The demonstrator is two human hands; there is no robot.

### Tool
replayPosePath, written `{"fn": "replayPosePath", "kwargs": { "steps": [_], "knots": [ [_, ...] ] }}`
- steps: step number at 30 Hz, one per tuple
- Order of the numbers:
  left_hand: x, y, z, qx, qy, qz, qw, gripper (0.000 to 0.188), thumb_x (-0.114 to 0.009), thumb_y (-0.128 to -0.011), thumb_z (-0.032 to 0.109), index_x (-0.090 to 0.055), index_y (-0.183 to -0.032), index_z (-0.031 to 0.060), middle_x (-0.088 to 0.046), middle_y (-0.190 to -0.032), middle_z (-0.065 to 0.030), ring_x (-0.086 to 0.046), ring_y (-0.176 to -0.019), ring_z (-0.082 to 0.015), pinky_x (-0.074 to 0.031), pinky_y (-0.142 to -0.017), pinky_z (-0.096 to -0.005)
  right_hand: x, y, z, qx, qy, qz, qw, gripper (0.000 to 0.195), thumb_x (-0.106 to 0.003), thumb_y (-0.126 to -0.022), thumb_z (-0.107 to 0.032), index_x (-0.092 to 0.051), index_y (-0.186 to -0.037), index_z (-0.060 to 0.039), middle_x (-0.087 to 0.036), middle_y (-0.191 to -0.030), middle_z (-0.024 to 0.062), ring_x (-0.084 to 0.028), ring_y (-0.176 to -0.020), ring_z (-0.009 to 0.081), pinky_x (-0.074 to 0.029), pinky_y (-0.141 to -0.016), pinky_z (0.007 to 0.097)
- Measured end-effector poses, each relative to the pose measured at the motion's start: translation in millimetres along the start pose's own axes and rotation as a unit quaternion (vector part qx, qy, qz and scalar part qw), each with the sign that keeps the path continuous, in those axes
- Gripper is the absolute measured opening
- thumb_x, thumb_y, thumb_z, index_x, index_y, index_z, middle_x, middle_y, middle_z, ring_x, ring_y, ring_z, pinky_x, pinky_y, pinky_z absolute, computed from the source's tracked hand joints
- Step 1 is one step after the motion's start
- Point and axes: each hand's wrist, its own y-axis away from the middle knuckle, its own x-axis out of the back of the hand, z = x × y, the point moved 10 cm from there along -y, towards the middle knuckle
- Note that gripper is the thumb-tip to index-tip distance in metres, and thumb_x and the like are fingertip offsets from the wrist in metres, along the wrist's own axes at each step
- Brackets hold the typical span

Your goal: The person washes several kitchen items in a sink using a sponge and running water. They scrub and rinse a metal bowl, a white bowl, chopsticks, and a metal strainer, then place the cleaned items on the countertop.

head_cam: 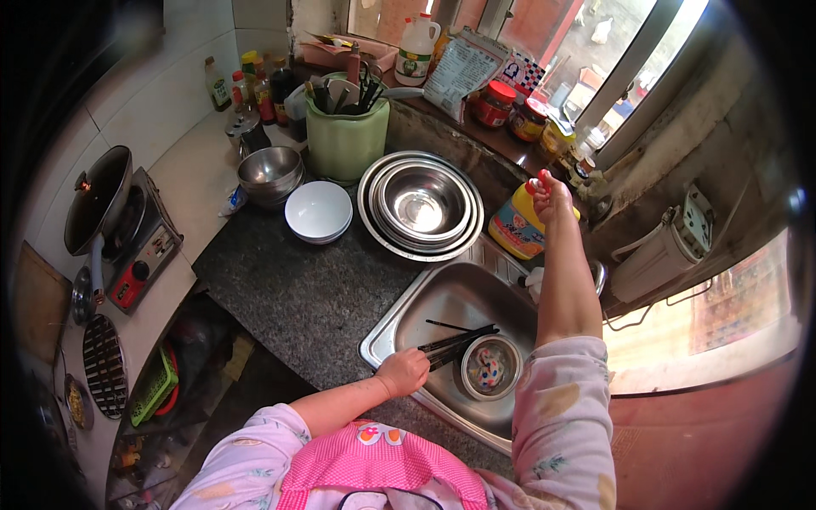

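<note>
My left hand (403,372) is closed on a bundle of black chopsticks (456,345) over the near left edge of the steel sink (421,299). Beside the chopsticks in the basin sits a small metal bowl (491,368) with colourful spoons or similar pieces in it, too jumbled to tell. My right arm stretches over the sink's right side, and my right hand (553,199) has its fingers on the red cap (544,178) of a yellow detergent jug (515,223). Whether the cap is loose cannot be told. The arm hides part of the jug and the faucet.
Nested steel basins (421,252) stand behind the sink, with white bowls (319,210) and steel bowls (270,172) to their left. A green utensil crock (347,140) is farther back. Jars (494,105) line the windowsill. A wok (95,197) rests on the stove at left.
</note>
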Motion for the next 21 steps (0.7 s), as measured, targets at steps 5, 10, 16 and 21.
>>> {"fn": "replayPosePath", "kwargs": {
  "steps": [5, 10, 16, 21],
  "knots": [
    [-1, -3, 5, -0.007, 0.001, -0.012, 1.0, 0.008, -0.057, -0.069, 0.012, -0.053, -0.064, 0.008, -0.053, -0.07, -0.0068, -0.054, -0.071, -0.0248, -0.047, -0.06, -0.0359, 12, 9, -11, 0.068, 0.039, 0.087, 0.993, 0.023, -0.06, -0.082, -0.038, -0.052, -0.077, -0.0176, -0.04, -0.054, -0.0061, -0.029, -0.038, 0.0026, -0.021, -0.032, 0.0131],
    [0, -5, 13, -0.022, 0.01, 0.016, 1.0, 0.01, -0.057, -0.07, 0.014, -0.053, -0.063, 0.0075, -0.052, -0.069, -0.009, -0.053, -0.071, -0.0271, -0.046, -0.062, -0.0368, 30, 29, 6, 0.109, 0.028, 0.051, 0.992, 0.028, -0.066, -0.078, -0.039, -0.059, -0.085, -0.0134, -0.053, -0.057, -0.0028, -0.027, -0.039, 0.0048, -0.023, -0.036, 0.0211],
    [-10, -4, -20, 0.088, 0.03, -0.029, 0.995, 0.009, -0.057, -0.073, 0.013, -0.057, -0.071, 0.0045, -0.057, -0.077, -0.0124, -0.054, -0.077, -0.0305, -0.045, -0.068, -0.0391, 64, 141, 158, 0.097, 0.015, -0.123, 0.988, 0.024, -0.049, -0.083, 0.001, -0.055, -0.106, 0.0028, -0.06, -0.091, 0.0084, -0.058, -0.074, 0.0151, -0.05, -0.066, 0.0259],
    [-73, -37, -37, 0.216, 0.124, -0.155, 0.956, 0.022, -0.059, -0.075, 0.016, -0.06, -0.091, 0.0019, -0.059, -0.09, -0.015, -0.056, -0.087, -0.0302, -0.045, -0.077, -0.0356, 239, 179, 247, 0.135, 0.419, 0.047, 0.897, 0.039, -0.053, -0.077, -0.001, -0.048, -0.116, 0.0025, -0.051, -0.113, 0.0184, -0.055, -0.094, 0.0274, -0.046, -0.08, 0.0388]
  ]
}}
